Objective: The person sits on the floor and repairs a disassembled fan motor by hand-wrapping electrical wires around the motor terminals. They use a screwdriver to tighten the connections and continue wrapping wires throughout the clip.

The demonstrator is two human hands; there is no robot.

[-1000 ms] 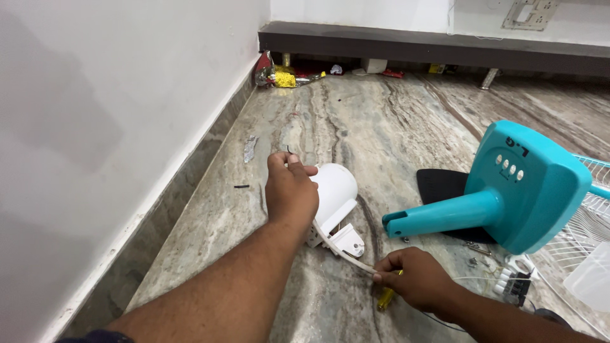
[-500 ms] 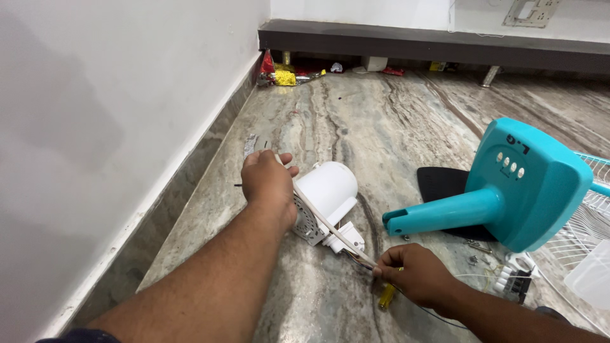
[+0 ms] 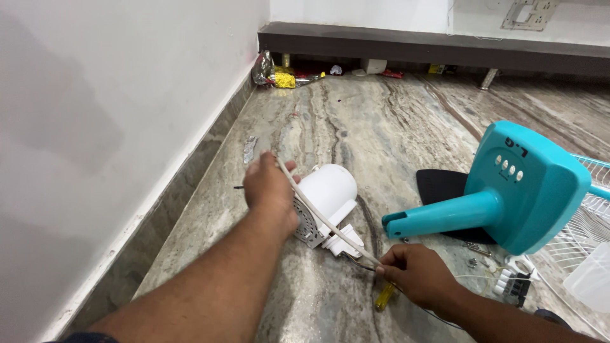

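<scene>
My left hand [image 3: 270, 190] grips the upper end of a white cable [image 3: 318, 213] beside a white fan motor housing [image 3: 325, 203] lying on the marble floor. My right hand [image 3: 416, 274] pinches the lower end of the same cable, which is stretched taut between both hands. A yellow-handled screwdriver [image 3: 383, 296] pokes out under my right hand; whether the hand holds it I cannot tell. The cable crosses in front of the housing's vented rear face.
A teal fan base and stand [image 3: 508, 197] lies to the right on a black pad [image 3: 445, 187]. A white wire fan grille [image 3: 591, 209] sits at the far right. Small screws and a white part [image 3: 515, 279] lie nearby. Litter [image 3: 279, 76] lies under a shelf.
My left hand lifted off the housing and moved left, pulling the white cable up and taut. The motor housing has tipped so its vented rear face shows. My right hand stayed near the screwdriver.
</scene>
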